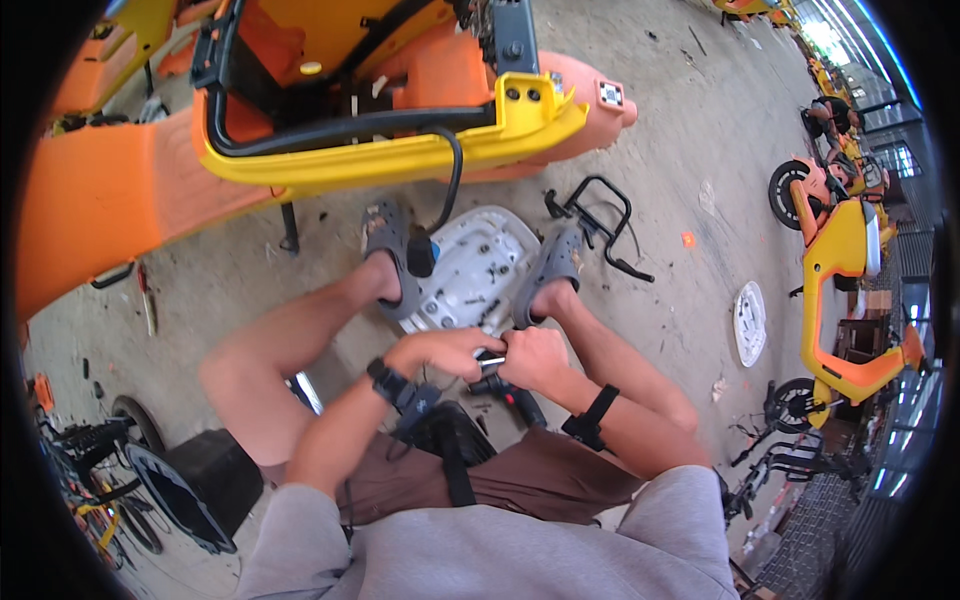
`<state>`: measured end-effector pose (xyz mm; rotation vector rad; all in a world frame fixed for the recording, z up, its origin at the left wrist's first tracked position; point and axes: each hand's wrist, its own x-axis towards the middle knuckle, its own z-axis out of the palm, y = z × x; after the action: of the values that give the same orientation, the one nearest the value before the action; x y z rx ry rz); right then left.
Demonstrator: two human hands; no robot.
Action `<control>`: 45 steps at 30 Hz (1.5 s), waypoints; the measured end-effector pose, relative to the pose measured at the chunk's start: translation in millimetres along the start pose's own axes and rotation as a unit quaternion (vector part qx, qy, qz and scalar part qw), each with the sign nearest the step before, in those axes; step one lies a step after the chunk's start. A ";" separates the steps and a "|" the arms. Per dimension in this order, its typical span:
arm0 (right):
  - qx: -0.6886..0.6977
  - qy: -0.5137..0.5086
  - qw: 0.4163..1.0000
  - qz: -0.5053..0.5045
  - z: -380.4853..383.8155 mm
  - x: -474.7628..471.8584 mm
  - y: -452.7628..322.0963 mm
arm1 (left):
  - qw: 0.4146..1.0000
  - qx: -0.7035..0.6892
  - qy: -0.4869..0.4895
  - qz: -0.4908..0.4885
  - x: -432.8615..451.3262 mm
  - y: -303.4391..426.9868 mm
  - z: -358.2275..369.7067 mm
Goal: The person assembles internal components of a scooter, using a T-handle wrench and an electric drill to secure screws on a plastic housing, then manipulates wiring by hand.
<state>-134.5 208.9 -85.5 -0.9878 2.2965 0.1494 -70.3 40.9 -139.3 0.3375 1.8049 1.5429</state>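
My left hand [448, 352] and my right hand [534, 358] meet above my lap, both closed around a small metal piece [492, 362] that shows as a short shiny bar between them. What it is, and its ends, are hidden by the fingers. Beyond the hands, between my feet, a white plastic scooter panel [472, 259] lies on the floor with dark small parts in it. Below my right hand, a black and red power tool [517, 401] lies on the floor. A black plug on a cable [424, 255] hangs from the scooter over the panel's left edge.
An orange and yellow scooter body [360, 154] stands across the top. A black tubular metal frame [619, 217] lies right of my foot. A screwdriver [145, 296] and a black box [210, 480] are at left. Another scooter [821, 300], a white panel [750, 324] and a person [832, 116] are at right.
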 end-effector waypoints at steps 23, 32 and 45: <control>0.171 0.010 0.984 -0.054 8.1 2.0 -9.4 | 0.812 0.473 0.341 -0.011 -12.1 24.8 28.3; 0.539 -0.098 0.833 0.077 25.5 -0.9 -23.4 | 0.820 0.521 0.212 0.111 4.5 32.3 -16.5; 0.632 -0.081 0.766 0.084 41.6 -7.3 -21.2 | 0.897 0.365 0.230 0.093 -24.8 53.8 -25.0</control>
<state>-95.1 212.2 -111.5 -0.0266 1.6834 -1.0698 -83.1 20.3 -79.8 0.5368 2.7814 1.0458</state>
